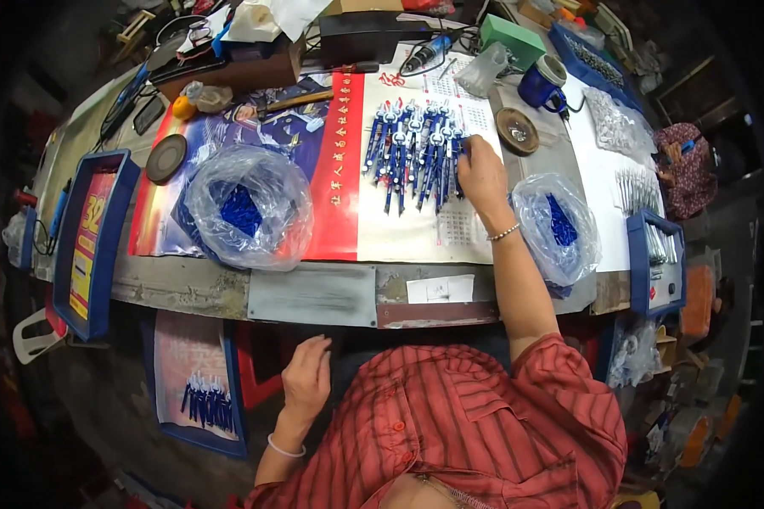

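My right hand (482, 176) reaches over the table, its fingers closed at the right edge of a group of blue-and-white pens (412, 153). It seems to pinch a pen there, though the fingers partly hide it. The pens lie side by side on a calendar sheet (382, 233), their white figure-like tops pointing away from me. Below the table edge, my left hand (306, 373) hangs with loosely bent fingers and nothing visible in them. Clear plastic bags of small blue parts stand on either side: a left bag (280, 216) and a right bag (577, 254).
At the left stands a blue tray (66, 246); a lower tray (170, 373) holds more pens. A hammer (301, 102), round dish (518, 131), blue mug (545, 85) and electric screwdriver (429, 53) lie farther back. Another blue tray (641, 280) is at right, with a person (686, 170) beyond.
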Tool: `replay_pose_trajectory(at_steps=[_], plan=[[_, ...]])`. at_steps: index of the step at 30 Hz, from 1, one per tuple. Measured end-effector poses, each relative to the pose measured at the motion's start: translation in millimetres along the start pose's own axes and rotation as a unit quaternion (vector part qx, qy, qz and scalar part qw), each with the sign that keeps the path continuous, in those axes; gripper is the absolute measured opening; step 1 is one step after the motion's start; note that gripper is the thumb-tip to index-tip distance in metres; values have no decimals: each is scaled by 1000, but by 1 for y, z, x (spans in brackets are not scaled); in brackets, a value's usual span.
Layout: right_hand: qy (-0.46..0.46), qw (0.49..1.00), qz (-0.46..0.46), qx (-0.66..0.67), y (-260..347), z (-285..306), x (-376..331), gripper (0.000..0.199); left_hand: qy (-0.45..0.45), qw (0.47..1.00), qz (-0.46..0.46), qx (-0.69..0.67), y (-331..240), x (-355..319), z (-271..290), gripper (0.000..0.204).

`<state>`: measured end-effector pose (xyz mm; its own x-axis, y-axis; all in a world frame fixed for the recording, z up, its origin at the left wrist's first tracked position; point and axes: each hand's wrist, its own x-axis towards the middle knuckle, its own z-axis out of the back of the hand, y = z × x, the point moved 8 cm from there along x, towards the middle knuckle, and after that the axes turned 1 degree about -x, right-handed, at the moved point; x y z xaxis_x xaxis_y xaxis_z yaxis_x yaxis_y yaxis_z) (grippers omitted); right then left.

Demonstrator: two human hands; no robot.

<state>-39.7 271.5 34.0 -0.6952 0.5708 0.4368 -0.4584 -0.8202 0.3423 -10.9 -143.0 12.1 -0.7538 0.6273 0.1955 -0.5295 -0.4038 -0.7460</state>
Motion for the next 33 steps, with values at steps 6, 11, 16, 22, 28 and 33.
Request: replay_pose_trajectory(at_steps=[6, 11, 16, 22, 28, 33], plan=[[130, 988, -81, 33, 29, -30, -7, 44, -7, 999, -20, -38, -13, 9, -10, 23], [94, 989, -107, 35, 29, -28, -5, 43, -7, 997, -44, -59, -29, 15, -16, 22], [34, 983, 27, 178, 70, 47, -23, 37, 4, 958, 103, -267, -28, 28, -20, 19], [319, 839, 431, 98, 164, 105, -137, 16, 203, 652, 275, -676, -35, 56, -80, 57], [188, 800, 543, 175, 147, 139, -177, 15, 461, 561, 268, -633, -82, 33, -130, 60], [21, 986, 133, 102, -6, 176, -88, 20, 382, 613, 298, -624, -93, 48, -129, 54]])
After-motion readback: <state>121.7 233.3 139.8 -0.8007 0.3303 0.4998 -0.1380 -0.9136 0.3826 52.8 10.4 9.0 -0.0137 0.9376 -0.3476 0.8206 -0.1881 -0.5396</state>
